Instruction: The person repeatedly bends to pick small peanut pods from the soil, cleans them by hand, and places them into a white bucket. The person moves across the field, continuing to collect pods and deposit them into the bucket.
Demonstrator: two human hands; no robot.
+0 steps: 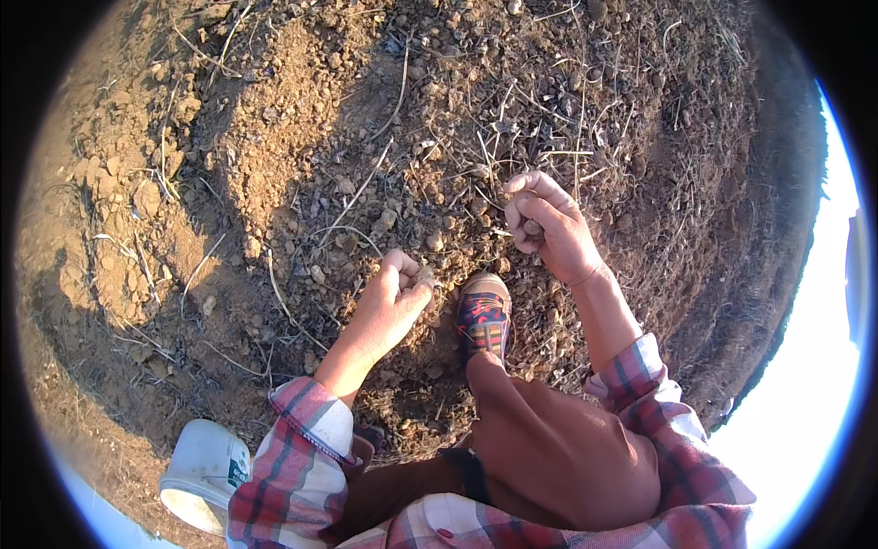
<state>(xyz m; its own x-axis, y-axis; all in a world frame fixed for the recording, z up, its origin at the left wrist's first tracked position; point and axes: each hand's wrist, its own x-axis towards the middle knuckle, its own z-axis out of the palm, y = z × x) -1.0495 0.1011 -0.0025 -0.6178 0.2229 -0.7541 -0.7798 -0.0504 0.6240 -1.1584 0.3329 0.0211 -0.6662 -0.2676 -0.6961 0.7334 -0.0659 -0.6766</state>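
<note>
My left hand [387,305] is held low over dry, cloddy soil. A small, pale, crumbly lump [426,276] is pinched between its thumb and fingers; I cannot tell exactly what it is. Farther forward and to the right, my right hand [552,230] has its fingers curled around a small, roundish, earth-coloured piece [531,228]. Whether that piece is a clod or something grown is unclear. Between and just below the hands, the toe of my patterned shoe [484,316] rests on the ground.
A white plastic bucket [206,460] with a printed label lies tilted at the lower left, its mouth towards the bottom. Dry stalks [360,185] and withered leaves litter the soil. Lumpy, sunlit earth [274,123] rises at the upper left. My brown trouser leg [555,446] fills the lower middle.
</note>
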